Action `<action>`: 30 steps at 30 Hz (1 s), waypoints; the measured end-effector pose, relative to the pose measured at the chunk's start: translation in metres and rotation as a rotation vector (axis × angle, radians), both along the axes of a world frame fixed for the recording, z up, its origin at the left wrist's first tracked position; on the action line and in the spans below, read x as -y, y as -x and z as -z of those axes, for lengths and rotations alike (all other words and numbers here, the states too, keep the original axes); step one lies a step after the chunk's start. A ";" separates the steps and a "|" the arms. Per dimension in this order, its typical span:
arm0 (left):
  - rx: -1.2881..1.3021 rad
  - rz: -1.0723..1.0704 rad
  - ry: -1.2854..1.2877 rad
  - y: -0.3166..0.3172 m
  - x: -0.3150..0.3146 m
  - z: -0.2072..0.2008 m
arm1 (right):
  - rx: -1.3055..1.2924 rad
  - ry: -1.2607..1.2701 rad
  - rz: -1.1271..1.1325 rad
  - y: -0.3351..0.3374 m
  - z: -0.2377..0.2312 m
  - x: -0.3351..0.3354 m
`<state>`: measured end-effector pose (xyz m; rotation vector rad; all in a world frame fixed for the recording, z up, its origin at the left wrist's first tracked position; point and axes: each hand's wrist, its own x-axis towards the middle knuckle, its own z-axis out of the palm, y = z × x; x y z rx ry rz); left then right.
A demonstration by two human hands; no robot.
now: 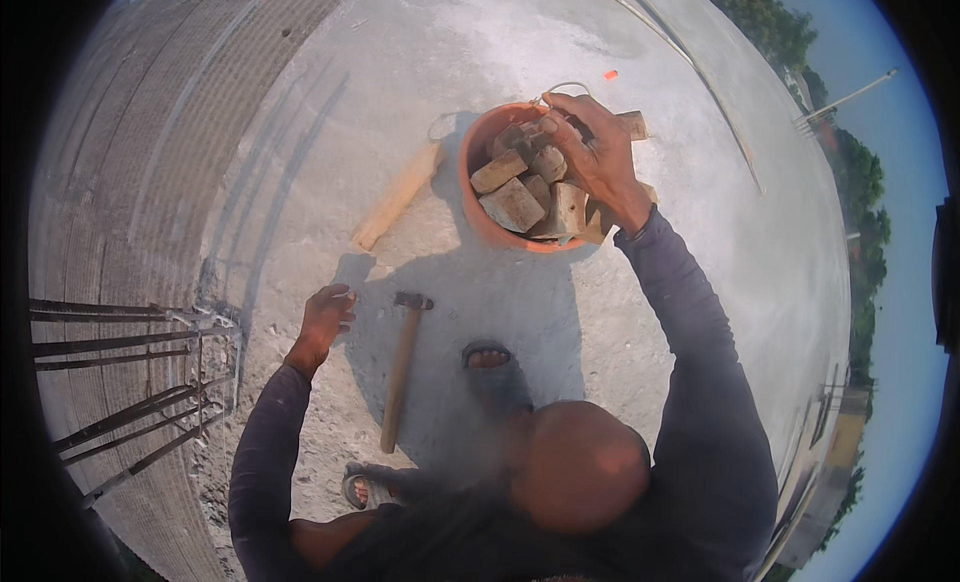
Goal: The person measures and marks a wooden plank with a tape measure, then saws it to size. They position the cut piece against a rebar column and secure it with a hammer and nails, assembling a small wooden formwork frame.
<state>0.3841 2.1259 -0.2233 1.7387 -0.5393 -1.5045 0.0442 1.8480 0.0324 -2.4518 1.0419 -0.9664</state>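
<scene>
An orange bucket (467, 185) stands on the concrete ahead of me, filled with rough, dusty blocks (512, 204) that look like wood offcuts or broken brick. Over its right side reaches my right hand (595, 162), its fingers bent and closed at the thin wire handle (568, 84), which stands up above the rim. My left hand (325, 320) hovers low on the left, fingers curled, with a small whitish thing between the fingertips that is too small to name. Just right of that hand, a hammer (402, 372) with a wooden handle lies on the ground.
A pale length of wood (398, 197) lies left of the bucket. Bare steel rebars (130, 347) jut out at the left edge, beside a ribbed grey surface (150, 162). Long thin rods (700, 67) lie at the far right. My sandalled feet (488, 360) are close to the hammer.
</scene>
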 end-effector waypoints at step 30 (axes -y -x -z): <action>-0.118 -0.345 0.183 0.002 -0.133 -0.117 | 0.386 -0.928 0.005 -0.212 -0.005 0.009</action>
